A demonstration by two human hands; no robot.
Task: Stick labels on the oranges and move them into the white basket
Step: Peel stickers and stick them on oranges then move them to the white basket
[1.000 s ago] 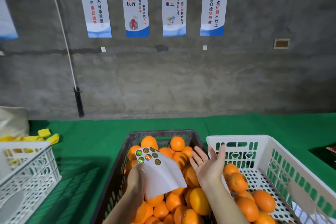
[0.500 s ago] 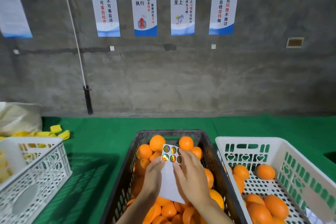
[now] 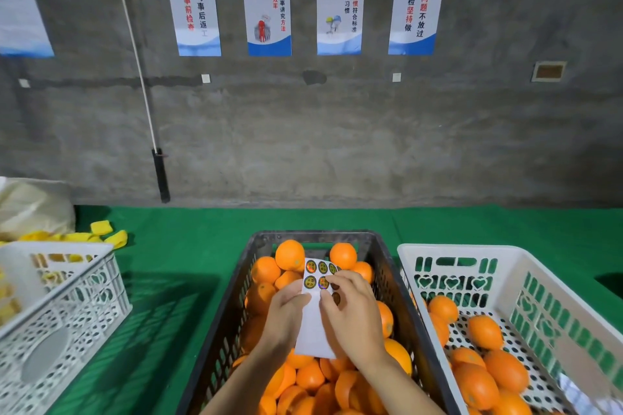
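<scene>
Label sheet (image 3: 315,317), a white backing card with round shiny stickers at its top end, is held upright over the dark crate (image 3: 384,266) of oranges (image 3: 290,254). The left hand (image 3: 286,317) keeps a closed grip on the sheet's left edge. The right hand (image 3: 354,310) lies across its right side, fingertips (image 3: 332,280) pinching at a sticker. Just right of that grip stands the white basket (image 3: 505,254), holding several oranges, on the green bench (image 3: 202,246).

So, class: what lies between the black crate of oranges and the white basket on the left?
Head view: only bare green table covering separates the black crate from the left white basket.
</scene>
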